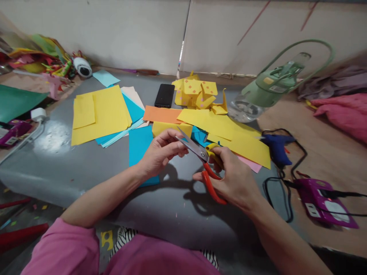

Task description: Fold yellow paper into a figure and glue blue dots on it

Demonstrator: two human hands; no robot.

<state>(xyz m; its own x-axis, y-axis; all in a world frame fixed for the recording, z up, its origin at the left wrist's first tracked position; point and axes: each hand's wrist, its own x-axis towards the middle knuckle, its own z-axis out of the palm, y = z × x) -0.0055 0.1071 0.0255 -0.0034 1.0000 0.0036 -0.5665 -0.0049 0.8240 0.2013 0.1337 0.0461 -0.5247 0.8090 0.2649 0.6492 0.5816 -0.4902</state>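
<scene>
My right hand [233, 177] is wrapped round the handles of a pair of scissors [197, 149], one handle red and one yellow. The blades stand apart and point up and left toward my left hand [163, 151]. Thumb and fingers of that left hand are pinched together at the blade tips, where a small piece of blue paper [184, 139] shows between the blades; most of it is hidden. Behind the blades lie folded blue paper [198, 134] and yellow sheets [212, 121]. Under my left wrist is a blue sheet [140, 143].
Yellow paper [106, 110] lies left, near a black phone [164, 95] and spotted yellow paper shapes [197, 91]. A green bottle [266, 86] stands back right. A blue glue gun [278, 147], its cord and a purple power strip [323, 202] lie right.
</scene>
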